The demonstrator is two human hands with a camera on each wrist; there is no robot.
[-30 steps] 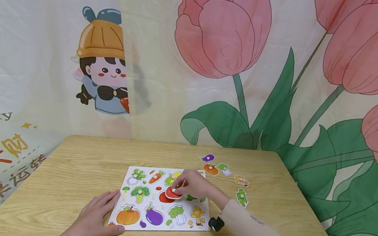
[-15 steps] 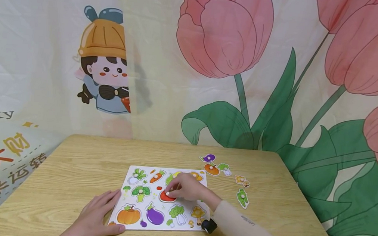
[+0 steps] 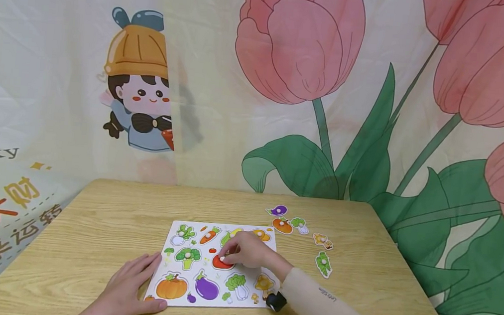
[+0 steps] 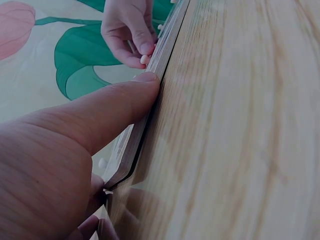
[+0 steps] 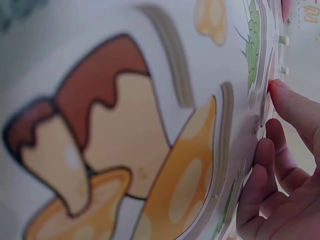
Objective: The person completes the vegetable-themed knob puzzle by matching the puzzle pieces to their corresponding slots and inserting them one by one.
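My right hand (image 3: 250, 250) pinches the white knob (image 4: 145, 59) of a red tomato puzzle piece (image 3: 220, 263), which lies over the tomato spot in the middle of a vegetable puzzle board (image 3: 212, 306). Whether it sits fully down in its recess I cannot tell. My left hand (image 3: 128, 287) rests along the board's left side, fingers fairly straight, with the thumb at the near left corner. In the left wrist view that thumb (image 4: 115, 102) touches the board's edge. The right wrist view shows the right fingers (image 5: 265, 152) close against the board, beyond the mushroom picture (image 5: 120, 115).
Loose knobbed pieces lie right of the board: an eggplant (image 3: 279, 210), a pumpkin (image 3: 282, 225), a cabbage (image 3: 300, 226), a mushroom (image 3: 322, 241) and a leafy green (image 3: 323, 265). A broccoli piece (image 3: 187, 257) and a carrot piece (image 3: 209, 236) sit in the board. A printed curtain hangs behind the table (image 3: 106, 225).
My right hand has moved slightly left and down, bringing the tilted tomato piece flat over the tomato picture. In the last half second it shifted only a little. My left hand stays in place.
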